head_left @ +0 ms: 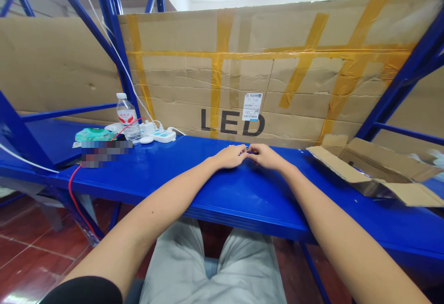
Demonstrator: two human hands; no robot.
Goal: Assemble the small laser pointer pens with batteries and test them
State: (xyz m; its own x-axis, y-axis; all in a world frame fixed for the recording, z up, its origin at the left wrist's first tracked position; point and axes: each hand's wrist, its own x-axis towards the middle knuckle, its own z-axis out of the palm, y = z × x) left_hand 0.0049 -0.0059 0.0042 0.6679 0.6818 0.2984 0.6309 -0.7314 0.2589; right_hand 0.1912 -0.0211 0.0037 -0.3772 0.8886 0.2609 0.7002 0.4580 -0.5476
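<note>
While my left hand point(231, 156) and my right hand point(266, 156) meet over the blue metal table point(166, 167), both are closed on a small dark-bluish thing point(247, 152), mostly hidden. The open brown cardboard box point(333, 169) at right holds something shiny point(361, 172), unclear. What the clear plastic bottle point(130, 126) contains, I cannot tell.

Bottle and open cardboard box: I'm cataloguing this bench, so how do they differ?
The bottle is clear plastic, while the open cardboard box is brown and opaque. The bottle is narrow and upright; the box is wide and low. The bottle is capped, whereas the box's flaps are spread. Both rest on blue tabletop.
</note>
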